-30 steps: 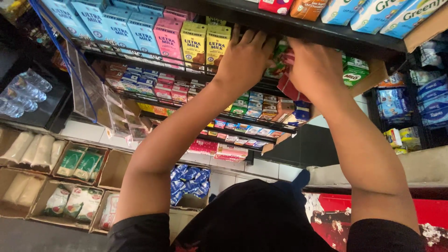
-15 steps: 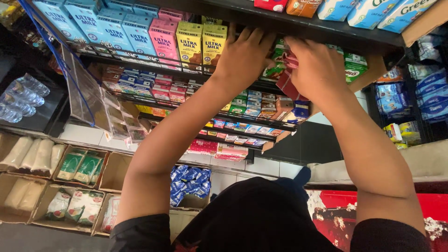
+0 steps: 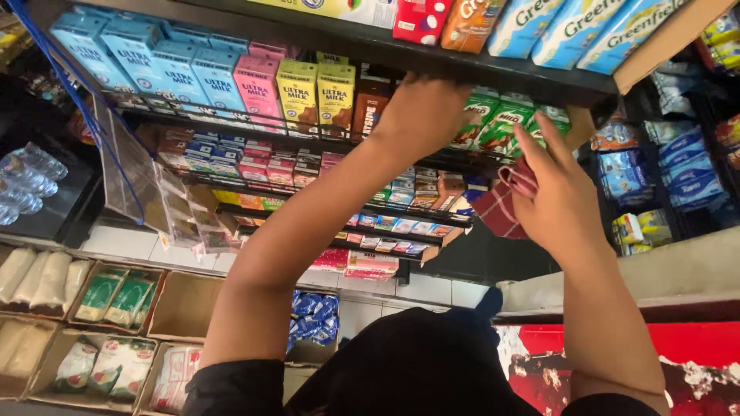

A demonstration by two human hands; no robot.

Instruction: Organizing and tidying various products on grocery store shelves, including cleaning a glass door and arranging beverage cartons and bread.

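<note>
Both my arms reach up to a shelf of small drink cartons. My left hand (image 3: 422, 115) is pushed in between a brown carton (image 3: 371, 108) and the green cartons (image 3: 493, 123); its fingers are hidden behind the shelf edge. My right hand (image 3: 556, 196) is lower and to the right, just in front of the green cartons, and grips a bunched red checked cloth (image 3: 501, 202). Yellow cartons (image 3: 316, 96), a pink carton (image 3: 258, 88) and blue cartons (image 3: 154, 69) stand in a row to the left of my left hand.
A black shelf board (image 3: 462, 65) with more cartons overhangs my hands. Lower shelves (image 3: 308, 173) hold small packs. Cardboard boxes (image 3: 185, 304) of bagged goods sit at the lower left, water bottles (image 3: 27, 181) at the far left, and hanging packets (image 3: 678, 177) on the right.
My right hand has come down and back from the shelf with the red cloth. My left hand has stayed in among the cartons.
</note>
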